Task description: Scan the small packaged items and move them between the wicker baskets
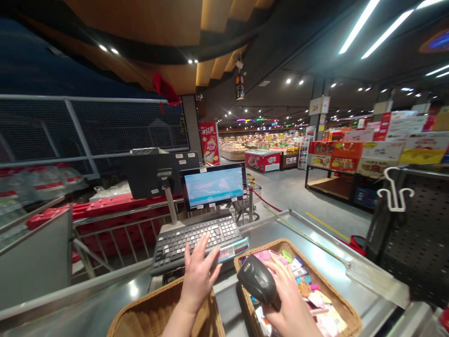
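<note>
My left hand (198,274) is over the front of a black keyboard (194,241), with some fingers spread above the keys. Between its thumb and a finger is the end of a slim, teal-edged box (233,250) with a barcode facing up. My right hand (289,297) is wrapped around the handle of a black handheld barcode scanner (257,279). The scanner is above a wicker basket (345,299) full of small colourful packages (305,288), its head turned towards the left. My right fingers partly cover the packages.
A second wicker basket (131,316) stands under my left forearm. Behind the keyboard is a lit monitor (214,186), with a dark screen (145,175) to its left. The metal counter (315,243) runs to the right, near a black perforated panel (414,234) with a white hook.
</note>
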A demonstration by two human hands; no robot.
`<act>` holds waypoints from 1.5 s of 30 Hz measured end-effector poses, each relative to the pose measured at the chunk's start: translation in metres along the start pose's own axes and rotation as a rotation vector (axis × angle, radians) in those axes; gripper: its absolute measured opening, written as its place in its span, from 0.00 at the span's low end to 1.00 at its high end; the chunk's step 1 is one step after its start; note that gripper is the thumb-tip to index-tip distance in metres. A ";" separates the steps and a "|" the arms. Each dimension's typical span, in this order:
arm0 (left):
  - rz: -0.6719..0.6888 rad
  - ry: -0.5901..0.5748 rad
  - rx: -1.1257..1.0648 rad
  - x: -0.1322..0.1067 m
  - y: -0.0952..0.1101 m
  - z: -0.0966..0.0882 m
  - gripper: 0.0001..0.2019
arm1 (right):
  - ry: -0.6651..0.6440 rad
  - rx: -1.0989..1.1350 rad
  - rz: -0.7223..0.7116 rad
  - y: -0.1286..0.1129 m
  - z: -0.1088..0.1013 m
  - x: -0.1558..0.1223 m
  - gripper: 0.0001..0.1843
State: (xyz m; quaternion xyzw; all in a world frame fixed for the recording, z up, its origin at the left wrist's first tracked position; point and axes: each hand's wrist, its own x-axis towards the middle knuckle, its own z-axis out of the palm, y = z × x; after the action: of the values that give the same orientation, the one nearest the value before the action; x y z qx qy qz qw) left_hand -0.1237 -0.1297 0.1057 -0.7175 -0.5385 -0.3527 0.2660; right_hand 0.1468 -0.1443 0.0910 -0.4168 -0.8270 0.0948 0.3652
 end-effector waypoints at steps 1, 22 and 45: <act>-0.004 -0.006 0.001 -0.002 -0.002 -0.002 0.13 | 0.002 0.000 0.003 -0.003 0.002 -0.001 0.36; -0.135 -0.286 0.069 -0.108 -0.069 -0.082 0.17 | -0.348 0.047 -0.062 -0.074 0.040 -0.007 0.32; -0.338 -1.107 -0.122 -0.194 -0.074 -0.054 0.18 | -0.713 0.114 -0.036 -0.114 0.084 -0.011 0.25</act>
State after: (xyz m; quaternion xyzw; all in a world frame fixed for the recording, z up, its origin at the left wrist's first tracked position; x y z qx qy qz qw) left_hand -0.2394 -0.2634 -0.0152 -0.7130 -0.6833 0.0072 -0.1570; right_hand 0.0235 -0.2129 0.0777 -0.3217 -0.9030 0.2738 0.0780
